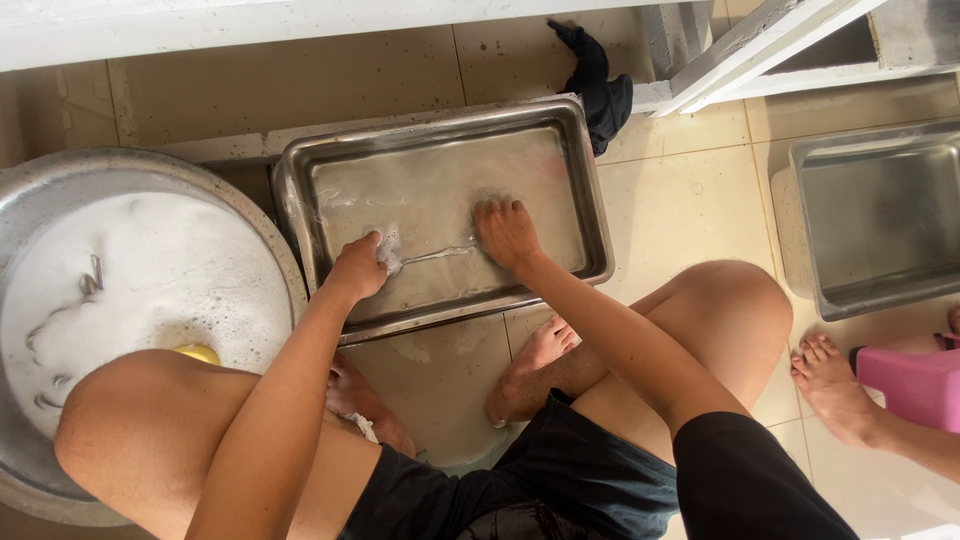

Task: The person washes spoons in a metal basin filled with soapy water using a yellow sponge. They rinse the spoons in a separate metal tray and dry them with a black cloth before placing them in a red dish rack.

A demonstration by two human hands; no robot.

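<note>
A rectangular steel tray (440,135) sits on the tiled floor in front of me, holding shallow soapy water. My left hand (357,268) is closed around a soapy scrubbing pad (388,246) pressed against a metal utensil (436,255) lying in the tray. My right hand (506,232) rests fingers-down in the water on the utensil's other end. It is unclear whether this hand grips the utensil or only presses on it.
A large round steel basin (40,180) full of suds and several pieces of cutlery stands at the left, a yellow thing (198,353) at its near edge. A second steel tray (880,230) lies at right. Another person's foot (830,385) and a pink stool (915,385) are nearby. A dark cloth (600,85) lies behind.
</note>
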